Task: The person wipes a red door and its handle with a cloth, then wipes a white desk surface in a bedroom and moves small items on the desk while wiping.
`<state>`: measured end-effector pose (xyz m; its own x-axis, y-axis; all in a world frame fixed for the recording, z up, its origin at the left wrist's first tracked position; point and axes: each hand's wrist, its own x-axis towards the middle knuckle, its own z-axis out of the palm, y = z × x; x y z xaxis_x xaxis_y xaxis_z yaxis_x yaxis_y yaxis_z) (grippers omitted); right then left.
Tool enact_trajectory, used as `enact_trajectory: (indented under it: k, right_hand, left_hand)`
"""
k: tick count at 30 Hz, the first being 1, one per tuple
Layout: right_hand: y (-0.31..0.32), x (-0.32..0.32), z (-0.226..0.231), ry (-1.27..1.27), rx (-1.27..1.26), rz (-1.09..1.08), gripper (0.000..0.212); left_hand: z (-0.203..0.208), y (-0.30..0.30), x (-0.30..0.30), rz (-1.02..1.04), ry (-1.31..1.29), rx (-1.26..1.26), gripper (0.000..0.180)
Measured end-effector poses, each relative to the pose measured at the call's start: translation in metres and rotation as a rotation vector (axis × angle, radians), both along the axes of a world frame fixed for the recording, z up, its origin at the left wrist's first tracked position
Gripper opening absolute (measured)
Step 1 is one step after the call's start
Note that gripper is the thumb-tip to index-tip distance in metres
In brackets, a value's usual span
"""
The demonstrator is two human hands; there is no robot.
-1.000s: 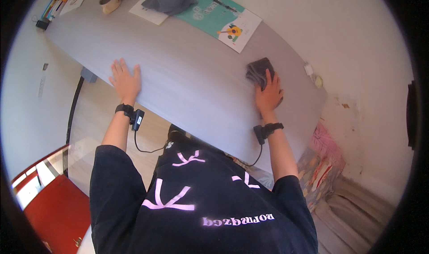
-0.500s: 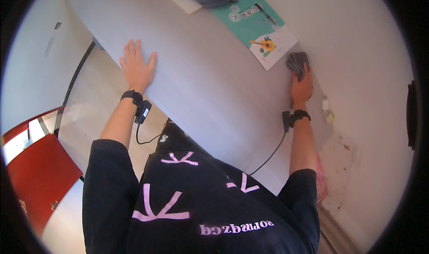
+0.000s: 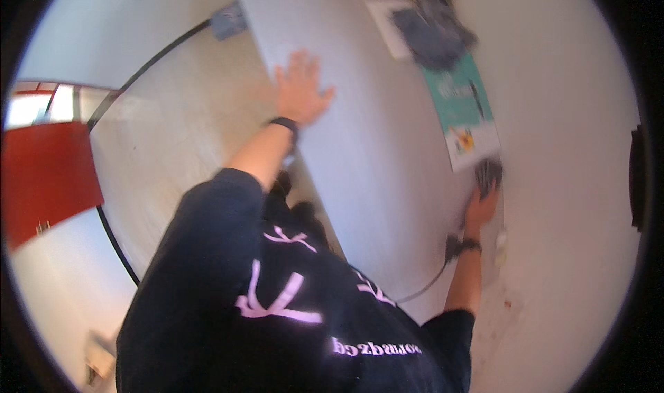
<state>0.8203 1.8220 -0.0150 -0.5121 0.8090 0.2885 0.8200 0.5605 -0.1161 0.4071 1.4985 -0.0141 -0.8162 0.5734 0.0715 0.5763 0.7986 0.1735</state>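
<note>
My left hand (image 3: 301, 92) is flat with its fingers spread, at the left edge of a pale grey tabletop (image 3: 373, 137); it holds nothing, and motion blurs it slightly. On the right, beside the wall, my right hand (image 3: 478, 209) is closed around a small, dark grey, crumpled-looking bundle (image 3: 488, 171). Blur keeps me from telling what the bundle is. It lies on the tabletop just below the near end of a green and white booklet (image 3: 462, 99). Black straps circle both of my wrists.
A crumpled grey cloth (image 3: 436, 37) overlaps the booklet's far end and a white sheet (image 3: 387, 30). The wall (image 3: 567, 158) bounds the tabletop on the right. Beyond the left edge lies a pale floor (image 3: 173, 116), with a red panel (image 3: 52, 178) farther left. A cable (image 3: 425, 288) runs from my right wrist.
The view has turned, so tabletop, booklet and cloth appear farther right, and the cloth shows more fully. My right hand keeps its hold on the dark bundle; my left hand stays spread.
</note>
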Motion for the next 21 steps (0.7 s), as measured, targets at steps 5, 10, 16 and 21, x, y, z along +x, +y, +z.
enact_trajectory:
  k: [5, 10, 16, 21]
  right_hand:
    - [-0.073, -0.008, 0.005, -0.149, -0.097, -0.189, 0.063]
    - [-0.141, -0.023, 0.000, -0.178, -0.085, -0.267, 0.064]
    - [-0.260, -0.080, 0.000, -0.183, -0.131, -0.277, 0.069]
    - [-0.331, -0.129, -0.007, -0.198, -0.145, -0.144, 0.072]
  left_hand:
    - [0.003, -0.004, 0.009, 0.006, -0.017, 0.082, 0.073]
    - [0.001, -0.005, 0.009, -0.033, -0.054, 0.121, 0.074]
    - [0.003, -0.009, 0.003, -0.080, -0.104, 0.135, 0.075]
    - [-0.001, -0.023, -0.001, -0.291, -0.145, 0.156, 0.077]
